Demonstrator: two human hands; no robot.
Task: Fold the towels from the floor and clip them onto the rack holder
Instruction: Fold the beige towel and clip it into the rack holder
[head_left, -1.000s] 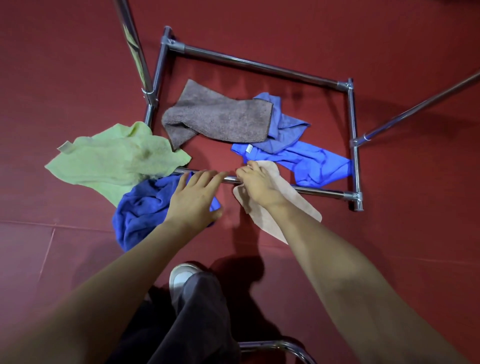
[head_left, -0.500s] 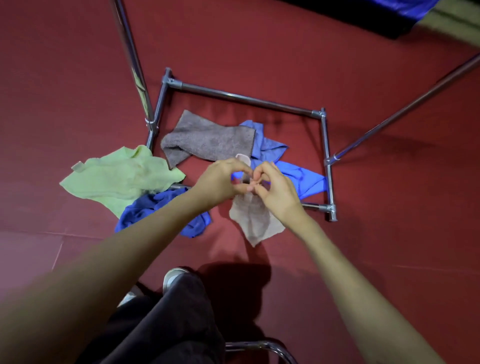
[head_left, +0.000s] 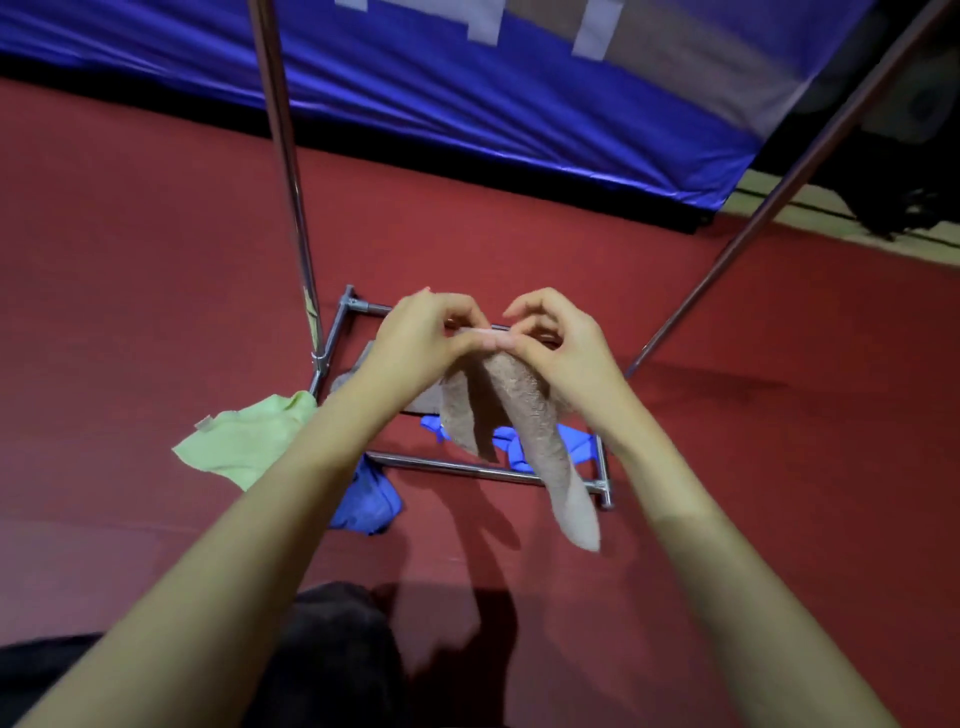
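Note:
A beige towel (head_left: 524, 421) hangs in the air, pinched along its top edge by both hands. My left hand (head_left: 421, 338) grips the edge on the left, my right hand (head_left: 566, 343) right beside it, thumbs nearly touching. The towel droops in two uneven flaps above the rack's chrome base frame (head_left: 467, 470). On the red floor lie a light green towel (head_left: 244, 441), a dark blue towel (head_left: 369, 501), a grey towel (head_left: 358, 374) mostly hidden by my left arm, and a bright blue towel (head_left: 519, 452) partly hidden behind the beige one.
Two chrome uprights of the rack rise from the base, one at the left (head_left: 283, 156) and one slanting to the upper right (head_left: 779, 192). A blue tarp (head_left: 467, 88) hangs at the back. My dark trouser leg (head_left: 332, 660) is at the bottom.
Both hands have lifted the beige towel off the floor and the base bar to chest height. My view has tilted up, bringing the blue tarp and uprights into sight.

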